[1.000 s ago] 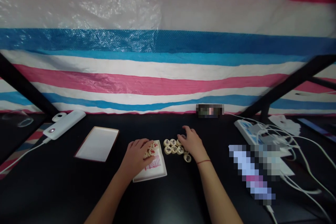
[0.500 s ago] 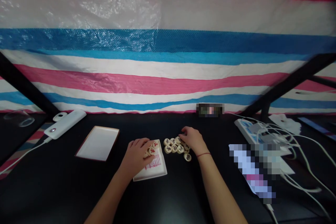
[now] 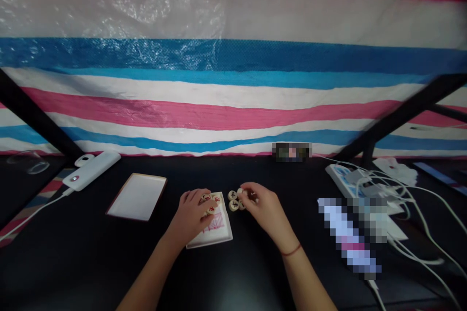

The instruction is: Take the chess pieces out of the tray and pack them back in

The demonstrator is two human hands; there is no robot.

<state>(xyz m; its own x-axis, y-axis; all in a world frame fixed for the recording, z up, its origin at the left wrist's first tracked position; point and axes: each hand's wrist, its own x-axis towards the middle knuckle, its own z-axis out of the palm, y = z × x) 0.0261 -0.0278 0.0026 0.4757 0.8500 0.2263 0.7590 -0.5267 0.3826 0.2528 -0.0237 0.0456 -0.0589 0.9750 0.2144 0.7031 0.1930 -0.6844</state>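
Note:
Several round Chinese chess pieces with red characters (image 3: 209,201) lie at the far end of a shallow white box (image 3: 211,235). My left hand (image 3: 191,211) curls its fingers and thumb around these pieces, partly covering them. To the right of the box, more Chinese chess pieces with dark characters (image 3: 233,199) are grouped on the black table. My right hand (image 3: 262,206), a red cord on its wrist, bends over the right part of that group with fingers and thumb around some pieces. Most of the pieces under it are hidden.
A box lid (image 3: 138,197) lies inside up on the left. Farther left are a white device (image 3: 93,170) and its cable. A power strip (image 3: 343,177) with tangled white cables and a blurred-out phone-like object (image 3: 348,233) are on the right. A striped sheet (image 3: 219,116) hangs behind.
My right hand has moved left and towards me over the dark-character pieces, covering more of them. The loose piece at the near right is out of sight. My left hand stays at the box.

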